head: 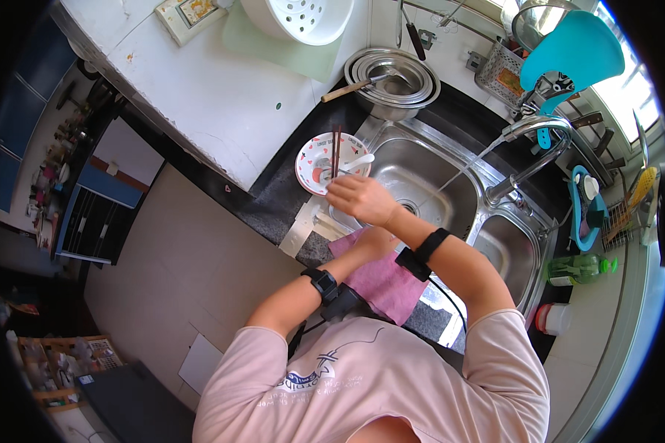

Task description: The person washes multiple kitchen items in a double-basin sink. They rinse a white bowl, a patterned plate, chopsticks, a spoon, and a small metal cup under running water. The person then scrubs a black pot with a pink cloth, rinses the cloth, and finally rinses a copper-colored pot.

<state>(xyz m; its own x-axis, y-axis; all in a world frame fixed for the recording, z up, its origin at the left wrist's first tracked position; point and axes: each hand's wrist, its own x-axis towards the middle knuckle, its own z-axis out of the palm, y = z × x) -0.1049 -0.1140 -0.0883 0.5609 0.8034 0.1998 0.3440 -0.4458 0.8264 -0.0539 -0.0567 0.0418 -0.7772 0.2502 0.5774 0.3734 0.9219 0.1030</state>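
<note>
My right hand [360,197] is at the near right rim of a patterned bowl [306,158] on the dark counter left of the sink. Its fingertips are beside the utensils, and its grip is unclear. The bowl holds brown chopsticks [337,149] and a white spoon [360,161]. My left hand [378,243] is over a pink cloth [385,288] at the sink's near edge, partly hidden by my right forearm; its fingers are not clear. Water runs from the chrome faucet [537,124] into the larger steel basin [438,183].
Nested steel bowls [393,108] stand behind the sink, with a wooden-handled utensil [346,91] across them. A white colander [316,22] is on the raised white counter. Right of the smaller basin [504,249] are a green bottle [573,269] and a red-lidded jar [558,319].
</note>
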